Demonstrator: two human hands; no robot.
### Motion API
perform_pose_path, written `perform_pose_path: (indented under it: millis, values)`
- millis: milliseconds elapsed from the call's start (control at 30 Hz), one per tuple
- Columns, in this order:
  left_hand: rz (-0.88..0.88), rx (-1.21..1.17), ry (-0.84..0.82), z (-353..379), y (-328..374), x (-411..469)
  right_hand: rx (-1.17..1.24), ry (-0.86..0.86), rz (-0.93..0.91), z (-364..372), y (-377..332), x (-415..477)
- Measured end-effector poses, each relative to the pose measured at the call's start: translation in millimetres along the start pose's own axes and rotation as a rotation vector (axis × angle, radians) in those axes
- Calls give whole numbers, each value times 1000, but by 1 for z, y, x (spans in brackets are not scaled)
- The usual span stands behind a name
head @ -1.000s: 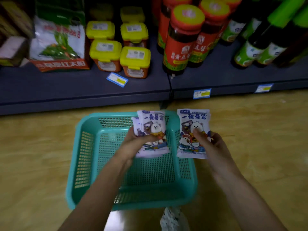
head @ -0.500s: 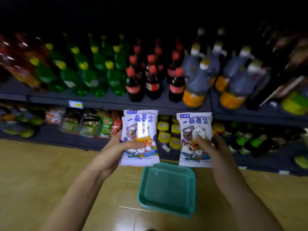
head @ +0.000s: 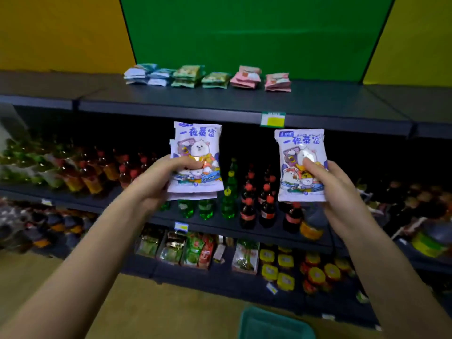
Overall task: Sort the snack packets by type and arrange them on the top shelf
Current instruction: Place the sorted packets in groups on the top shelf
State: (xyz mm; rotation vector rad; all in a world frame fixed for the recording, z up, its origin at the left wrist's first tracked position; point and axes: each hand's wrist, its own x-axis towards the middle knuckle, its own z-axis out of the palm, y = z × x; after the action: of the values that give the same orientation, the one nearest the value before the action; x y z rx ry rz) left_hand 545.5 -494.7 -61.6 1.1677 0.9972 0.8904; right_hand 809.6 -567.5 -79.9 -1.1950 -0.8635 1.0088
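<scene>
My left hand (head: pixel 156 182) grips a small stack of white snack packets (head: pixel 197 148) printed with a cartoon bear, thumb across the front. My right hand (head: pixel 335 189) pinches one matching white packet (head: pixel 299 152), thumb on its face. Both are held up just below the front edge of the dark top shelf (head: pixel 220 101). On that shelf lie sorted piles: blue-white packets (head: pixel 144 74), green packets (head: pixel 195 77) and pink packets (head: pixel 259 79), in a row near the back wall.
Below the top shelf, bottles of green and red drinks (head: pixel 244 199) fill the second level. Packaged foods and yellow-lidded jars (head: pixel 276 267) sit lower. A teal basket (head: pixel 271 324) stands on the wooden floor beneath my arms. Price tags (head: pixel 272 119) hang on shelf edges.
My view rose from the basket on the floor up to the top shelf. Both hands lifted their packets from basket height to just under the top shelf and spread apart.
</scene>
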Motion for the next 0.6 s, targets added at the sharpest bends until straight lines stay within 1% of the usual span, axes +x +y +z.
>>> perform_pose_path:
  millis: [100, 233, 433, 600]
  values:
    - [-24, -64, -24, -25, 22, 5, 44, 62, -18, 20, -3, 5]
    - [-29, -87, -42, -37, 44, 19, 46, 117, -8, 31, -10, 14]
    - [-11, -108, -114, -20, 67, 49, 38, 201, -40, 25, -30, 30]
    - [-3, -87, -161, 1, 86, 80, 62, 217, -68, 18, -44, 59]
